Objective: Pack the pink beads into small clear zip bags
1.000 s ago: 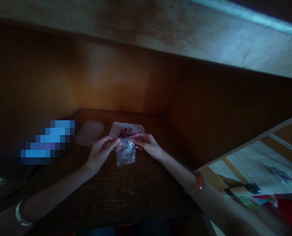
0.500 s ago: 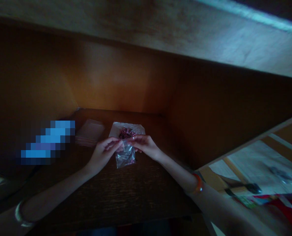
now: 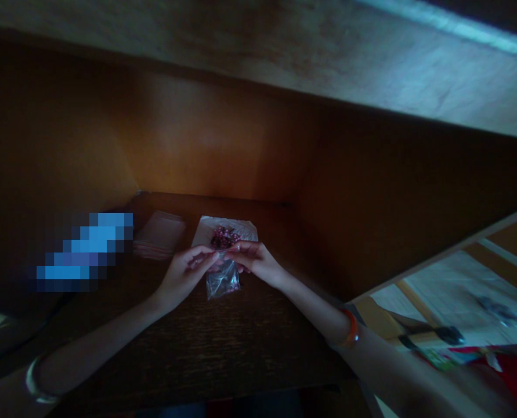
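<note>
- Left hand (image 3: pixel 180 273) and right hand (image 3: pixel 261 264): the fingers of both pinch the top edge of a clear bag (image 3: pixel 222 284), tips close together.
- From the fingers, the bag extends toward the person, its long axis roughly that way.
- Pink beads (image 3: pixel 223 235) sit just beyond the fingers, over a white sheet (image 3: pixel 203 231), about equally near either hand.
- Bare counter (image 3: pixel 206 337) shows nearer the person.

Two hands (image 3: pixel 183 268) (image 3: pixel 259 262); one held clear bag (image 3: pixel 221 282); two bracelets (image 3: pixel 353 328) (image 3: pixel 32 378).
</note>
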### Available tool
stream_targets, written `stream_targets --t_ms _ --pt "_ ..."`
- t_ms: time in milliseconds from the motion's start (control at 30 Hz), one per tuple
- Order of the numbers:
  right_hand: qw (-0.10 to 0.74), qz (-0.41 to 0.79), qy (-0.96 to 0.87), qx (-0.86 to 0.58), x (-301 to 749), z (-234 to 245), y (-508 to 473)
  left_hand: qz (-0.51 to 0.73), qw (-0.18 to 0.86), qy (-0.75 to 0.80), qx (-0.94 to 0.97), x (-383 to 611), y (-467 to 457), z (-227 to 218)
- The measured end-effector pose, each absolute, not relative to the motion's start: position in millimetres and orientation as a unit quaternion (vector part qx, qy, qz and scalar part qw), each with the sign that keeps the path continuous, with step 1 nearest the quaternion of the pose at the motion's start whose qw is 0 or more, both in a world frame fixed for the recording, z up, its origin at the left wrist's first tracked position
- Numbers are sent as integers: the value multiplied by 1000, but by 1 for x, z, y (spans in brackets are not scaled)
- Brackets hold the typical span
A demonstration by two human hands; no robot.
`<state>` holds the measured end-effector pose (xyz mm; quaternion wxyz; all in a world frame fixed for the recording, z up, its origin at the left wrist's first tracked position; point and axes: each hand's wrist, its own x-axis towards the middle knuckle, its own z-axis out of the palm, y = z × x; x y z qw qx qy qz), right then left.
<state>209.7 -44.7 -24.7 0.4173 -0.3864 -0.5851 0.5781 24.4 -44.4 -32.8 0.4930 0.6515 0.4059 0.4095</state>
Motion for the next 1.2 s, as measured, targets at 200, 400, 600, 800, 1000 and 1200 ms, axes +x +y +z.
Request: stream_targets --t_ms 200,400,600,800,1000,1200 --pt "437 572 -577 -386 208 -29 -43 415 518 391 637 26 -45 -34" --pt "446 542 -606 -374 206 -34 -43 382 509 372 675 26 -49 -35" --pt "461 532 -613 -358 201 -36 -47 379 498 369 687 25 -49 -35" --pt "453 545 -598 -375 204 -29 -47 392 470 381 693 23 -48 -33" --pt "442 531 -588 -421 210 -25 -43 411 450 396 686 23 -47 -30" --pt "422 514 -625 -409 216 -20 -42 406 436 407 692 24 -47 -26"
